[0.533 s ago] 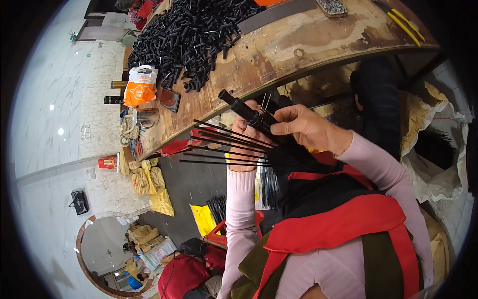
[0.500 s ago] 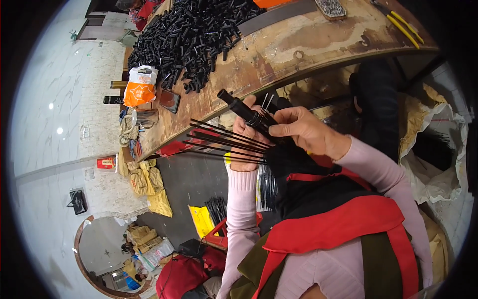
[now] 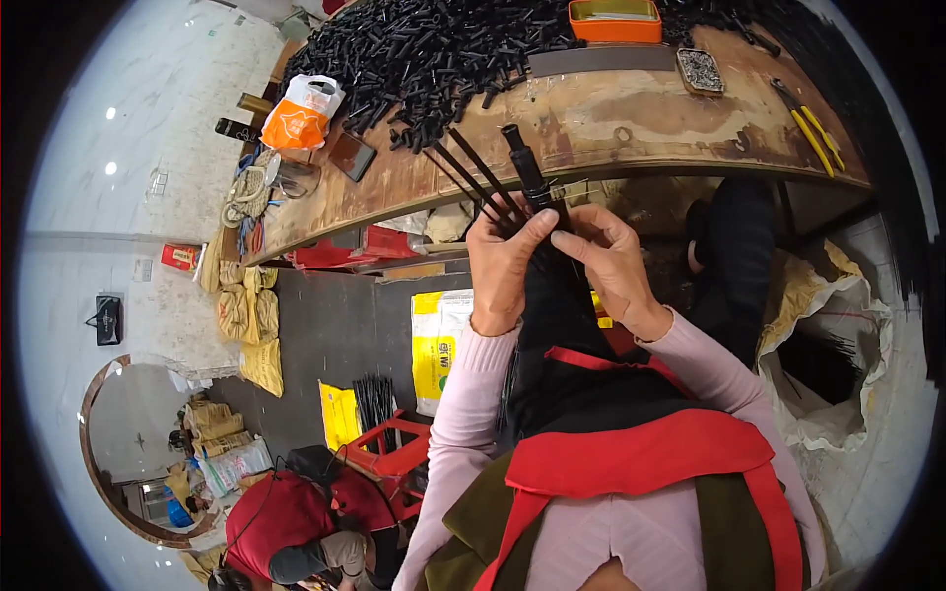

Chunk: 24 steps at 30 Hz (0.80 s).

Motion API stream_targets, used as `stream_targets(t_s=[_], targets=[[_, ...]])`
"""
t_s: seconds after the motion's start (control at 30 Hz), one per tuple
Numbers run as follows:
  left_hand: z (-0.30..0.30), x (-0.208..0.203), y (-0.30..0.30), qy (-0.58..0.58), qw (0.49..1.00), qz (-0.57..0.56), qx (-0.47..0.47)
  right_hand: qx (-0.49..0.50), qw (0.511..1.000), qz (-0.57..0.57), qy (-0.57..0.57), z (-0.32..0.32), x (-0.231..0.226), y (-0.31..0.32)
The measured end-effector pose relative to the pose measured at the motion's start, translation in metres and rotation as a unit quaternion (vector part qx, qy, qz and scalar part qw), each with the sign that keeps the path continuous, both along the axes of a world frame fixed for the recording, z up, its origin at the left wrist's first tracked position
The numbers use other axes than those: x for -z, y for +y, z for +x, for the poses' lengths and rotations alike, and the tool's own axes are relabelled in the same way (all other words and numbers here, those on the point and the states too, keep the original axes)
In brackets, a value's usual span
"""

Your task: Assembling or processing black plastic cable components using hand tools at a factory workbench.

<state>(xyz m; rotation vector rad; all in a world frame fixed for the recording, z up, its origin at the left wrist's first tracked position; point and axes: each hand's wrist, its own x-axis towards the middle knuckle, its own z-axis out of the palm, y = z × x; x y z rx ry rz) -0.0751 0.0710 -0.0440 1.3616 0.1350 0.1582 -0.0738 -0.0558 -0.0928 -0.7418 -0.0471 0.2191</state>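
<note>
A black stepped tube (image 3: 525,165) stands upright between my two hands, with a ringed collar lower down. Several thin black rods (image 3: 475,169) fan out beside it to the upper left, much like the ribs of an umbrella frame. My left hand (image 3: 498,271) is closed round the base of the rods, its thumb pressed to the collar. Close against the other side, the thumb and fingers of my right hand (image 3: 613,264) pinch at the collar. Whatever small part lies between those right fingertips is hidden. Black material in my lap covers the lower ends.
Along the wooden workbench (image 3: 680,133) lie a heap of short black tubes (image 3: 424,59), an orange tray (image 3: 616,28), a small box of metal bits (image 3: 700,71) and yellow-handled pliers (image 3: 816,133). An open sack (image 3: 847,414) stands at right. Another person (image 3: 286,532) bends at lower left.
My view has shifted. The tube has turned more upright, and the rods now point up rather than left. My right hand has come round to the tube's collar, nearer my left thumb.
</note>
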Motion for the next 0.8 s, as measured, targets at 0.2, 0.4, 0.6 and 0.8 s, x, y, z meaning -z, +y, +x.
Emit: stream_targets(t_s=[0.2,0.4,0.6,0.8], targets=[[0.003,0.005,0.000,-0.006,1.000,-0.006,0.003,-0.008,1.000,-0.021,-0.013,0.002,0.014,-0.005],[0.007,0.008,0.003,-0.014,1.000,-0.016,-0.007,-0.044,0.998,0.047,0.023,0.010,0.009,-0.008],[0.008,0.011,0.005,-0.023,0.999,0.022,0.006,-0.076,0.994,0.070,0.043,0.017,0.012,-0.011],[0.007,0.016,0.006,-0.032,0.997,0.064,0.025,-0.077,0.993,0.063,0.062,0.015,0.018,-0.006]])
